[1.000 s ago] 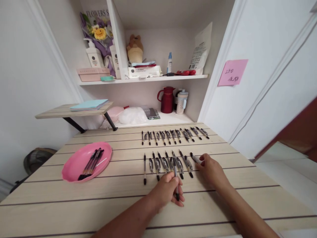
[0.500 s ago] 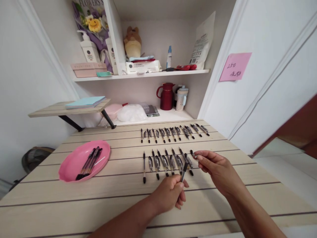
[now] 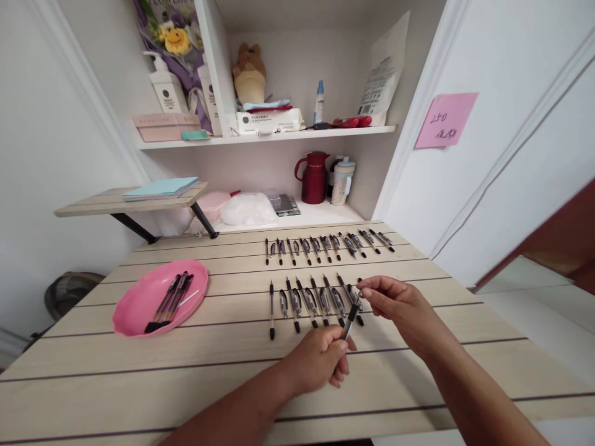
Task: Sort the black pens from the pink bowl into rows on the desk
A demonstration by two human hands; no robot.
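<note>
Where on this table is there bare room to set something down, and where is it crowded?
Bare table lies along the near edge left of the left hand, and between the pink tray and the near row of pens. The right end is bare too. It is crowded around both pen rows.

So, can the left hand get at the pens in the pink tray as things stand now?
Probably not at once: the left hand is closed around a pen. The bare table between it and the pink tray leaves the way free, and the pens in the tray lie uncovered.
</note>
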